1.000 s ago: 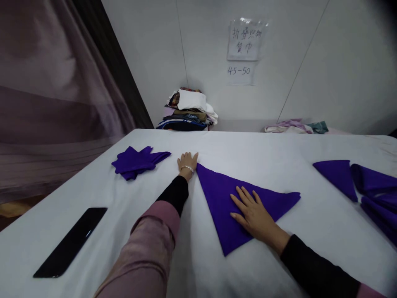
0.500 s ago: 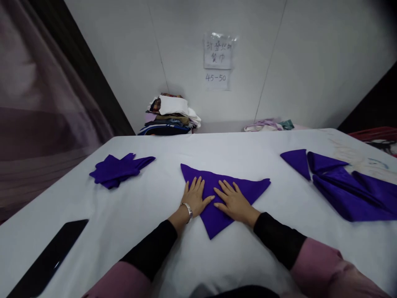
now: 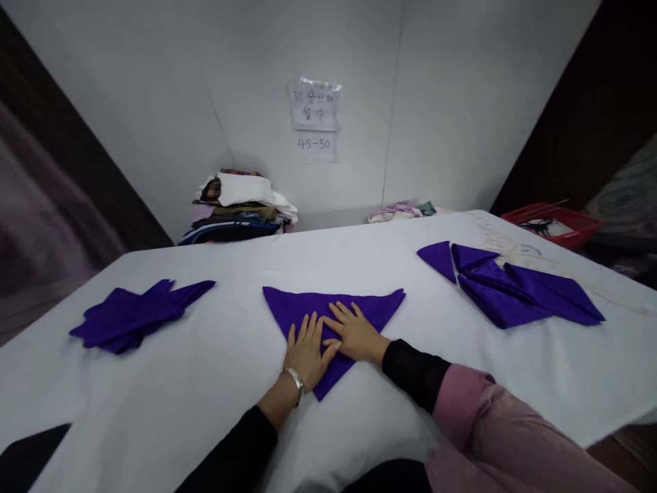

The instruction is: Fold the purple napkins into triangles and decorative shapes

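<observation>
A purple cloth napkin [image 3: 369,309], folded into a triangle, lies on the white-covered table [image 3: 246,424] with one corner pointing toward me. My left hand [image 3: 306,352] rests flat on its left side, fingers stretched out, a silver bracelet at the wrist. Flat on the middle of the cloth is my right hand [image 3: 356,333], its fingers spread, the thumb close to my left hand. Both palms hide part of the napkin.
Left of me lies a folded purple napkin [image 3: 134,316]; more folded purple cloth [image 3: 518,291] is at the right. A black flat object [image 3: 33,452] is at the lower left. Behind the table are stacked clothes [image 3: 239,209] and a red basket [image 3: 569,233].
The camera view has turned to the right. My hands have come closer together on the napkin, the right one sliding toward the left. Both stay flat on the cloth.
</observation>
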Demonstrator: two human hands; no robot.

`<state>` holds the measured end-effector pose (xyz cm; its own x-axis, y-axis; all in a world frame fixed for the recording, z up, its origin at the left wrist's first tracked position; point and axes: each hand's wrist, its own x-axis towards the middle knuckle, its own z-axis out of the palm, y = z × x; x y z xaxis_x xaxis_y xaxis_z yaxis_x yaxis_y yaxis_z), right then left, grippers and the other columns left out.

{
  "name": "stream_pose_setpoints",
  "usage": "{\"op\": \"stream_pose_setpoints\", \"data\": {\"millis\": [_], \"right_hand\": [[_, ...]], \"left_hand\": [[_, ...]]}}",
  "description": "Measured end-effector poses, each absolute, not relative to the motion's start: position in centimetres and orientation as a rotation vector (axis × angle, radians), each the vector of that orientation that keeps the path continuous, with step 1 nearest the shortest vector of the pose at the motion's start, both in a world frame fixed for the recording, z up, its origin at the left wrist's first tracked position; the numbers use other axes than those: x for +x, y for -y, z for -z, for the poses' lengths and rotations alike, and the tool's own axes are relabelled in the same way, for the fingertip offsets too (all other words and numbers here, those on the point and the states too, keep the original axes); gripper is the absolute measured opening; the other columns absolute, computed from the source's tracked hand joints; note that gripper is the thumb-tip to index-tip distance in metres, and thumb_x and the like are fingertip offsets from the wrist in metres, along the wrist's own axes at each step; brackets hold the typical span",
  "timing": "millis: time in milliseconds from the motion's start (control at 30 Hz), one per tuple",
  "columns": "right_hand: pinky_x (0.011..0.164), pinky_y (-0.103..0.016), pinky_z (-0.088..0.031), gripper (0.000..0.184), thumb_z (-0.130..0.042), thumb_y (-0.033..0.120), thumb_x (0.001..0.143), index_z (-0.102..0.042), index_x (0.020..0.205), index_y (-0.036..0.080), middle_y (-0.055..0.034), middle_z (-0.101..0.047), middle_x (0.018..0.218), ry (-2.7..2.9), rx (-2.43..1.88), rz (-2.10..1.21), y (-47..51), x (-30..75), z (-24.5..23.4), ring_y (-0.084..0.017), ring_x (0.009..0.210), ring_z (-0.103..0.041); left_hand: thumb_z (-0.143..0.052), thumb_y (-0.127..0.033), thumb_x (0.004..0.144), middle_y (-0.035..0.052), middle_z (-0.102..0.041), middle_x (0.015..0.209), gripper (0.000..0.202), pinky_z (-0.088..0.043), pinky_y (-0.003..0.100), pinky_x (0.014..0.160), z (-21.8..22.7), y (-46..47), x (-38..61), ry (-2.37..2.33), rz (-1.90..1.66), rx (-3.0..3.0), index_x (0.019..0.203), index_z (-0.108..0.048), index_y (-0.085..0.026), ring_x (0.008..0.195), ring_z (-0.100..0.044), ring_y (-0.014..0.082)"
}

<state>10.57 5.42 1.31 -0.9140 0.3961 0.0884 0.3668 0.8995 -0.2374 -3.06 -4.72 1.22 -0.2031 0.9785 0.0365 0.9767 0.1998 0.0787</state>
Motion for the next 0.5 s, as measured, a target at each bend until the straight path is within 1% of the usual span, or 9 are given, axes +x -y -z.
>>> {"op": "stream_pose_setpoints", "data": {"millis": [133,233,300,400,500], "right_hand": [[0.109,-0.054,-0.01,0.065,-0.04,0.054,0.09,-0.032,0.141,0.016,-0.0168,-0.021,0.15,2.875,-0.596,-0.472,-5.6,10.6,-1.6,-0.03,0.138,-0.013],[0.11,-0.049,-0.012,0.059,-0.039,0.049,0.092,-0.031,0.142,0.018,-0.0134,-0.019,0.151,2.785,-0.628,-0.668,-5.9,10.9,-2.1,-0.026,0.139,-0.01],[0.111,-0.046,-0.015,0.055,-0.039,0.046,0.093,-0.033,0.141,0.02,-0.0109,-0.022,0.15,2.687,-0.613,-0.744,-6.5,11.6,-2.5,-0.022,0.139,-0.012],[0.11,-0.046,-0.015,0.046,-0.045,0.04,0.091,-0.045,0.133,0.021,-0.0091,-0.034,0.146,2.526,-0.608,-0.659,-8.6,13.7,-3.1,-0.021,0.138,-0.02],[0.109,-0.045,-0.02,0.031,-0.054,0.033,0.085,-0.061,0.112,0.02,-0.0099,-0.046,0.138,2.342,-0.865,-0.534,-12.1,16.9,-3.7,-0.022,0.134,-0.029]], "left_hand": [[-0.023,-0.064,0.086,0.0133,-0.028,0.148,0.078,-0.016,0.053,0.11,-0.3,5.1,-2.7,-2.396,-0.093,2.004,0.141,-0.031,-0.01,0.138,-0.019,0.0286],[-0.025,-0.068,0.083,0.014,-0.027,0.148,0.083,-0.016,0.054,0.11,-0.3,5.1,-2.8,-2.406,-0.057,2.021,0.14,-0.033,-0.008,0.138,-0.018,0.0303],[-0.025,-0.069,0.082,0.0144,-0.027,0.148,0.084,-0.016,0.053,0.11,-0.3,5.0,-2.8,-2.421,-0.044,2.03,0.139,-0.034,-0.008,0.138,-0.018,0.0307],[-0.025,-0.069,0.082,0.0145,-0.027,0.148,0.084,-0.016,0.053,0.11,-0.3,5.1,-2.9,-2.435,-0.053,2.029,0.139,-0.033,-0.007,0.138,-0.018,0.0302],[-0.028,-0.067,0.083,0.0148,-0.026,0.148,0.083,-0.016,0.054,0.11,-0.5,5.0,-2.9,-2.423,-0.114,2.009,0.14,-0.032,-0.007,0.138,-0.018,0.03]]}}
